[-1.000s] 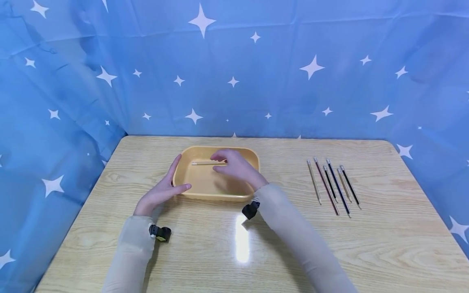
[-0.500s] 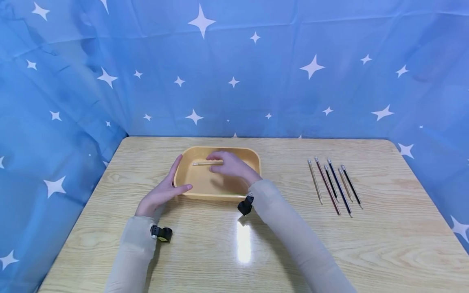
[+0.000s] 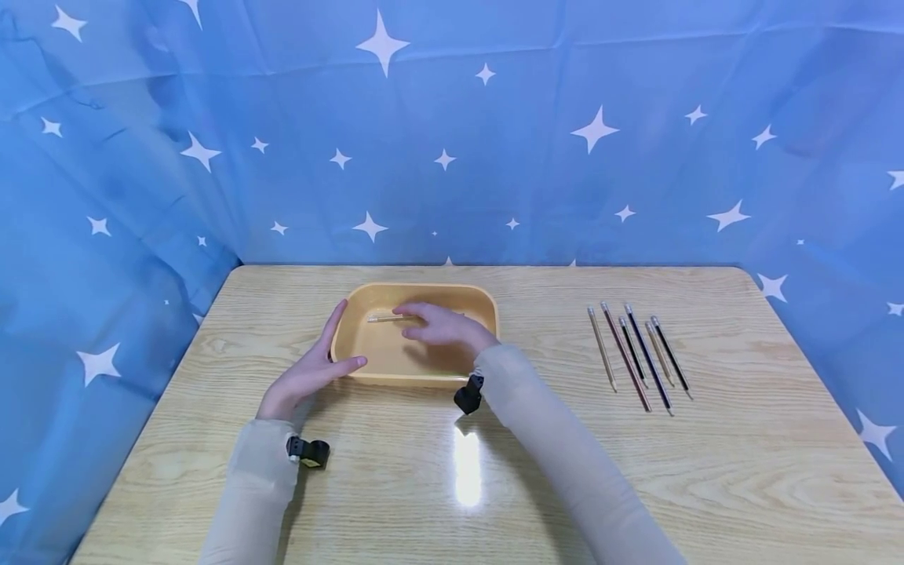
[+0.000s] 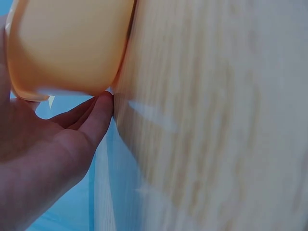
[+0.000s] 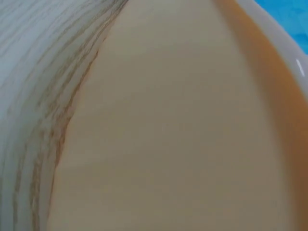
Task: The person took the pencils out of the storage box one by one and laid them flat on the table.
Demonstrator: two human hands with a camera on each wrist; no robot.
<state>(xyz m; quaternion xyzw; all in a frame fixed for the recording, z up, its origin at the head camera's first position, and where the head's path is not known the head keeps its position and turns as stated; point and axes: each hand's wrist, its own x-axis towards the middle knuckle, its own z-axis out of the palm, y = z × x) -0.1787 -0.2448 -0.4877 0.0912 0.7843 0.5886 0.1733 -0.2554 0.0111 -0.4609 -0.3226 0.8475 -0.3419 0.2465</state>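
A shallow yellow-orange plastic tray (image 3: 395,380) stands on the wooden table. My left hand (image 3: 311,377) grips its near left corner, with the thumb on the front rim and the forefinger along the left side. In the left wrist view, curled fingers (image 4: 98,113) meet the tray's wall (image 4: 72,48) low down by the tabletop. Inside the tray lies a light wooden pencil (image 3: 381,318), its silvery end pointing left. Over it reaches my right hand (image 3: 441,323), thumb and forefinger parted on either side. The pencil's right part is hidden under that hand.
Several pencils (image 3: 628,353) in wood, dark red and black or dark blue lie side by side at the right of the table (image 3: 537,439). A blue curtain (image 3: 452,118) with white stars hangs behind the table and along its sides.
My right hand has moved left and slightly lower along the pencil, covering more of it. The pencil's visible end has dipped slightly. My left hand keeps its place on the tray.
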